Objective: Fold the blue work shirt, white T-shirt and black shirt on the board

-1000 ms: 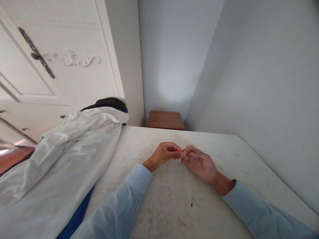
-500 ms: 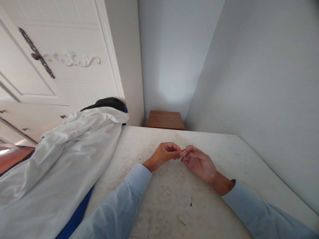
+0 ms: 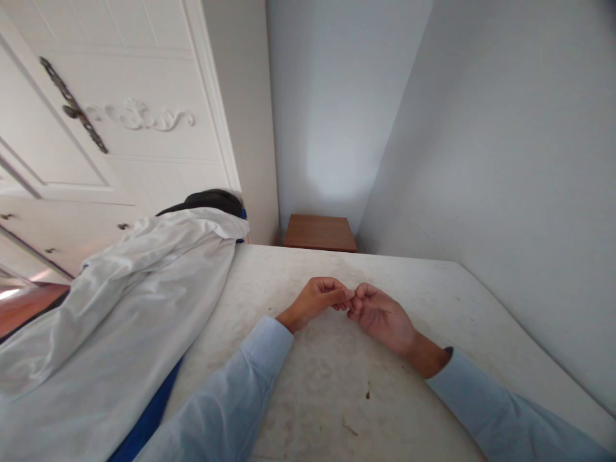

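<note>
My left hand (image 3: 321, 301) and my right hand (image 3: 384, 319) meet fingertip to fingertip over the stained white tabletop (image 3: 308, 398). Thumb and fingers of the left are pinched together. The right hand lies palm partly up, its thumb and fingertips curled in against the left fingertips. Whatever sits between them, if anything, is too small or too hidden to make out. Light blue sleeves cover both forearms.
Left of my arm lies a rumpled white cloth (image 3: 158, 308) with a blue edge, a black item (image 3: 216, 200) behind it. A white wardrobe (image 3: 158, 70) stands at left, a brown wooden box-like piece (image 3: 320, 232) beyond the table, a grey wall (image 3: 520, 160) at right. Dark specks mark the tabletop.
Both hands stay in nearly the same spot. The fingertips have shifted slightly, the left fingers curling closer together against the right ones.
</note>
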`<state>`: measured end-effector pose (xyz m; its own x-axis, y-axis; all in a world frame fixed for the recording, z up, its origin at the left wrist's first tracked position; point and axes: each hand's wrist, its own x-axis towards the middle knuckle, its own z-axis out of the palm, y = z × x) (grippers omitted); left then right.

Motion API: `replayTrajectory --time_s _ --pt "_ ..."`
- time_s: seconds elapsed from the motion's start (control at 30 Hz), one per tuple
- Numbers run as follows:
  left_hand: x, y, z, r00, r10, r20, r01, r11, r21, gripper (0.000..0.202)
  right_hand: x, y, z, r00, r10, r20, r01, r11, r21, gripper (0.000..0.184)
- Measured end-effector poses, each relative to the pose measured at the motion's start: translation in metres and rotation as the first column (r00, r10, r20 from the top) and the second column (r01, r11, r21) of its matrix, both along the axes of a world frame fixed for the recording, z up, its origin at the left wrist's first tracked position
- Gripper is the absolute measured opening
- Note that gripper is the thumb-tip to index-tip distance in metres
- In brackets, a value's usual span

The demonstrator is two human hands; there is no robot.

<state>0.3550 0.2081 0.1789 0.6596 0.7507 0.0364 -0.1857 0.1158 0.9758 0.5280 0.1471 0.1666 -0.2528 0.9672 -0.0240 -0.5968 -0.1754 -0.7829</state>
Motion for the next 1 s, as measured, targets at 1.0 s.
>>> replayTrajectory --time_s 1.0 --pt "0.0018 -0.0013 -0.0034 0.999 -0.037 0.024 0.039 0.998 -0.054 0.037 0.002 0.0006 -0.0061 0.996 0.062 -0.057 -0.062 0.998 -0.003 0.02"
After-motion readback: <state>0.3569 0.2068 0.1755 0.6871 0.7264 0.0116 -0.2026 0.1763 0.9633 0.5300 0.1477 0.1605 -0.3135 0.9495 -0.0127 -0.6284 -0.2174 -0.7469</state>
